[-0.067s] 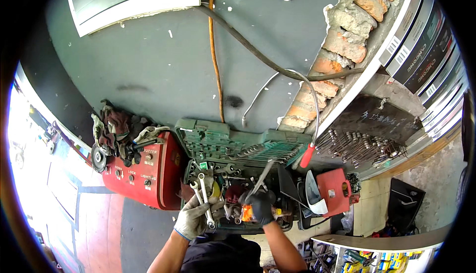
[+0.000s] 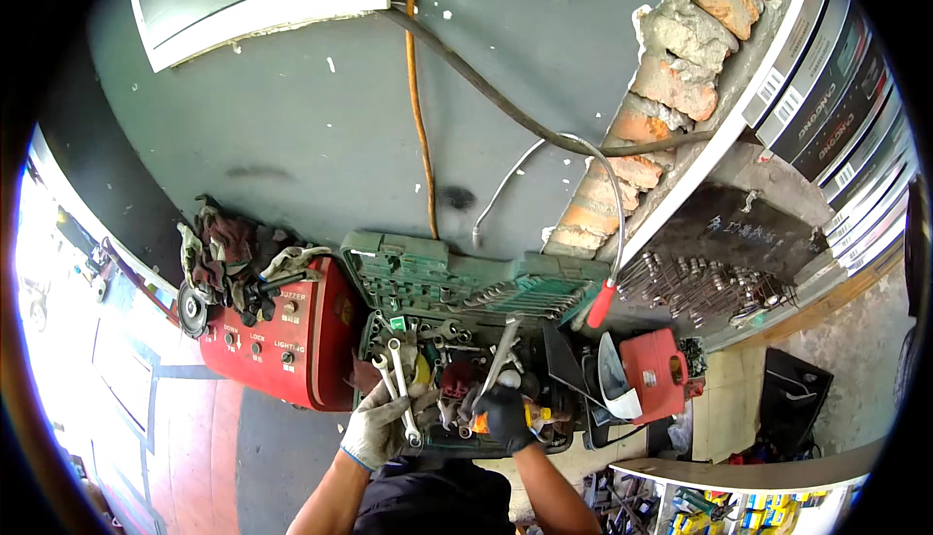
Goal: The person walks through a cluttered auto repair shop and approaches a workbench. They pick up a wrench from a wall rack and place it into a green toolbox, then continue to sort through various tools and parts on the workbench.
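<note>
My left hand (image 2: 381, 425), in a grey work glove, grips two combination wrenches (image 2: 397, 376) that point up and away from me. My right hand (image 2: 504, 414), in a dark glove, holds one long silver wrench (image 2: 502, 347) by its lower end. Both hands hover over an open green tool case (image 2: 437, 287) full of sockets and wrenches, with a tray of mixed tools below its raised lid. Something orange (image 2: 534, 416) lies beside my right hand.
A red box with knobs (image 2: 282, 341) stands left of the case, with gloves and a grinder (image 2: 228, 263) heaped on it. A small red box (image 2: 656, 372) and a white scoop (image 2: 614, 379) lie to the right. Behind are a grey wall, hanging cables and a broken brick edge (image 2: 671, 88).
</note>
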Demonstrator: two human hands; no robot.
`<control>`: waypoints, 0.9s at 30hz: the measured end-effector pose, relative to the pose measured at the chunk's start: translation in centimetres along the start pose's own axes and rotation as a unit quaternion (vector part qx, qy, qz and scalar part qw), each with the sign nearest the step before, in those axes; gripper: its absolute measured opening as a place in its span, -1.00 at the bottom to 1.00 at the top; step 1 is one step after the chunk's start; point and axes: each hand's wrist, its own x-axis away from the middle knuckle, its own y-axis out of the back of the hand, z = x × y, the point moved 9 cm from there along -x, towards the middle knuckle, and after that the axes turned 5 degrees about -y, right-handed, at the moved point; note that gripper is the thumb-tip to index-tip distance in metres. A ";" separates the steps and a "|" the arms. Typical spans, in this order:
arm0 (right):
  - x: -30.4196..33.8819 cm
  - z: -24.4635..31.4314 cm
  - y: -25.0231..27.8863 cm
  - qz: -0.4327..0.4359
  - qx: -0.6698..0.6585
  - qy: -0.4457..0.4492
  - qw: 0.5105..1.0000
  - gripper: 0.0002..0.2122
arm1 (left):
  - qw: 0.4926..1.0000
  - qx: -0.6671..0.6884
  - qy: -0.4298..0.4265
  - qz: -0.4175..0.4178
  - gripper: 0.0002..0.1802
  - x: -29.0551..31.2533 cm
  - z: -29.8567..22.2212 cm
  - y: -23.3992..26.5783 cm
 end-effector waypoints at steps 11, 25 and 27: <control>4.2 7.7 -1.9 0.031 -0.046 -0.132 0.990 -0.83 | 0.998 -0.019 0.045 0.039 -0.39 -1.1 4.5 -2.2; 4.6 6.2 -3.0 0.084 0.066 -0.113 0.988 -0.78 | 0.998 -0.020 0.056 0.027 -0.47 -0.8 4.8 -2.0; 4.4 6.1 -3.3 0.099 0.088 -0.106 0.986 -0.77 | 0.998 -0.021 0.051 0.020 -0.49 -0.8 4.7 -1.9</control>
